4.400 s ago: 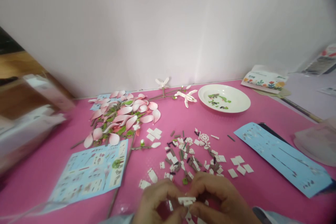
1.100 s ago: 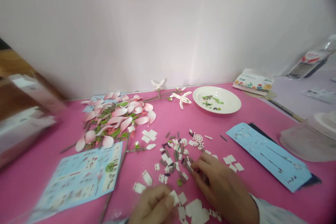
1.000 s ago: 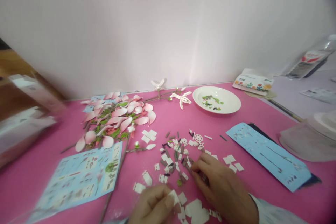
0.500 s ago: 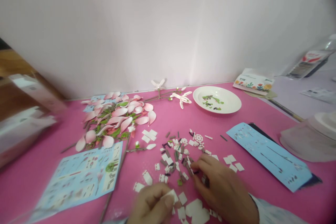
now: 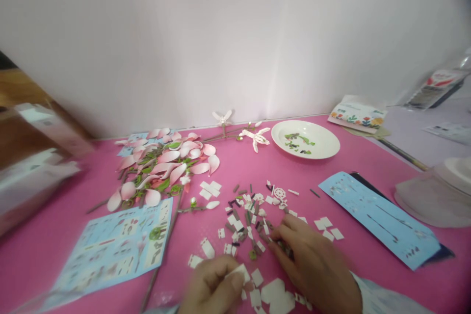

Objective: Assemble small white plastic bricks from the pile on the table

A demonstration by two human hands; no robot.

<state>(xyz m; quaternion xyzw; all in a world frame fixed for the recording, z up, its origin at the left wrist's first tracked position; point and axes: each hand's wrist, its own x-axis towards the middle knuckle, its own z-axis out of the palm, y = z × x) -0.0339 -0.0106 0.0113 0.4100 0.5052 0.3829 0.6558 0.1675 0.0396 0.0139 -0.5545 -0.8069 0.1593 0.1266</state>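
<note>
Left hand [image 5: 211, 287]: lower centre, fingers closed in a pinch on a white tile [image 5: 239, 272]. Right hand [image 5: 312, 267]: lower right, fingers half curled, tips resting in the brick pile [image 5: 246, 225]; hold on any piece indeterminate. Petals [image 5: 162, 167]: left of pile. Plate [image 5: 324, 147]: above pile, upper right.

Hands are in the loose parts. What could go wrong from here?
The right hand is in the loose pile of small plastic pieces, so it might scatter or mix them. The white plates lying by the hands could get swept aside. The left hand, pinching a white piece, sits near the long brown stem, which a bump might shift.
</note>
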